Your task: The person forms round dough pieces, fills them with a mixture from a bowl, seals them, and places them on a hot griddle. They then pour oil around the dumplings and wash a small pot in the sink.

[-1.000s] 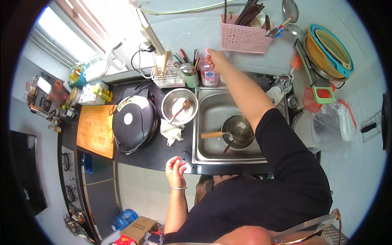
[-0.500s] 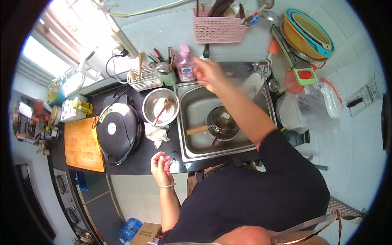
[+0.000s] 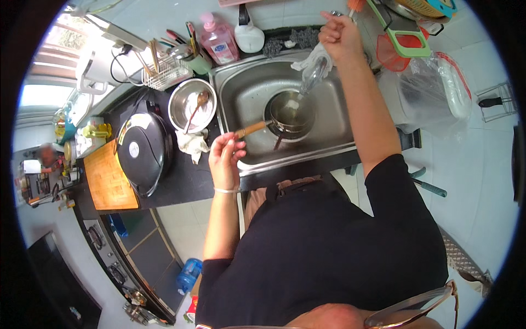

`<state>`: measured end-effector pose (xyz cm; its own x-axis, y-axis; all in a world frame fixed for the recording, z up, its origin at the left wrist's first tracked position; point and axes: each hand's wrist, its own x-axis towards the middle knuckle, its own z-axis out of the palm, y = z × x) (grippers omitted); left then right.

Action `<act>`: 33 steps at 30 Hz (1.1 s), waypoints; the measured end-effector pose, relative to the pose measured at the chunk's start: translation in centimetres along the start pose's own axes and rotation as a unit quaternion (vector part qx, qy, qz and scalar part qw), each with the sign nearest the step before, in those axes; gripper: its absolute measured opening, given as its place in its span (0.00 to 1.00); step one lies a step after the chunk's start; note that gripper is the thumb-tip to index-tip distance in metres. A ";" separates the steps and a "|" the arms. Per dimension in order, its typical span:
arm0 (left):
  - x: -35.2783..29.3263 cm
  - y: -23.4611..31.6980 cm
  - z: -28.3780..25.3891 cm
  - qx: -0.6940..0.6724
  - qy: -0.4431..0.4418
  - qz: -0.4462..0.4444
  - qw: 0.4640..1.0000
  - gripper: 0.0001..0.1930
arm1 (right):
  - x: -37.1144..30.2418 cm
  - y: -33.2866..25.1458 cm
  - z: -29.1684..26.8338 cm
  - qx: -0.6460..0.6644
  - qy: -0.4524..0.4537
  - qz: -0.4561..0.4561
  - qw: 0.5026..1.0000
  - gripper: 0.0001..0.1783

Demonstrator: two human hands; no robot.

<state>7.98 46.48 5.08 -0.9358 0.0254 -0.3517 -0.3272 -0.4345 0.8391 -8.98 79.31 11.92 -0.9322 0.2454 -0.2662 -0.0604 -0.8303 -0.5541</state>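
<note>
My right hand (image 3: 341,39) reaches over the sink's (image 3: 252,159) far right corner, index finger stretched out and other fingers loosely curled. It is beside the tap (image 3: 333,15), and nothing shows in it. My left hand (image 3: 224,160) is raised by the sink's near left corner, palm up, fingers bent and apart, with nothing in it. Its fingertips are close to the wooden handle of a small saucepan (image 3: 293,112); whether they touch, I cannot tell. Liquid and a whitish lump lie in the saucepan, which sits on another round pan. A whitish cloth (image 3: 309,61) hangs by the clear spout.
Left of the sink stand a steel bowl (image 3: 178,112) with a spoon, a crumpled white cloth (image 3: 193,147), a black round electric pan (image 3: 143,156) and a cutting board (image 3: 109,178). Behind are a pink soap bottle (image 3: 220,45) and a white long-handled pan (image 3: 249,38). A plastic bag (image 3: 422,88) is at right.
My right hand has moved right from beside the soap bottle to the tap, its index finger now stretched out. My left hand has come up towards the saucepan's handle. The view has shifted.
</note>
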 end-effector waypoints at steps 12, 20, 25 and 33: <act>12.7 -16.0 10.9 -0.131 -0.048 -0.213 0.967 0.33 | -5.0 18.3 -19.5 -0.139 0.102 0.044 0.984 0.15; 12.9 -16.8 12.8 -0.109 -0.006 -0.204 0.973 0.19 | -4.7 19.2 -16.0 -0.498 -0.029 0.138 0.855 0.34; 17.3 -22.5 7.4 -0.262 -0.208 -0.277 0.901 0.20 | -6.6 20.9 -18.2 -0.576 -0.149 -0.116 0.796 0.27; 17.7 -26.2 8.2 -0.259 0.015 -0.227 0.939 0.17 | -3.8 19.2 -15.9 -0.114 0.127 0.097 0.981 0.07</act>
<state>-1.08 65.73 -19.69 -0.7081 0.2917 -0.6430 -0.5764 -0.7648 0.2879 -0.92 70.39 -10.25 -0.7972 0.2354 -0.5559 0.2167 -0.7479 -0.6274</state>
